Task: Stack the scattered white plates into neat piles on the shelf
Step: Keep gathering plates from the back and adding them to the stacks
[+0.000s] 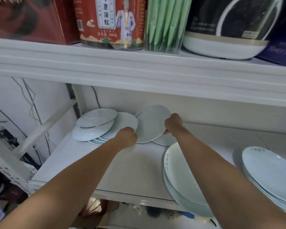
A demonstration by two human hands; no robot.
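A white plate [151,123] is tilted up off the white shelf [139,169], held between both hands. My left hand [126,136] grips its near left rim and my right hand [173,123] grips its right rim. Behind and to the left lies a loose heap of overlapping white plates [96,124], with another plate [163,140] partly hidden under the lifted one. At the shelf's front right sit two neat piles of plates, one [180,179] near the middle and one [271,174] at the far right.
The upper shelf's thick front board [139,70] hangs low above the plates. On it stand a red tin [111,22], green packets [165,23] and a dark bowl-shaped pack [226,27]. Cables and metal racking [7,146] are to the left.
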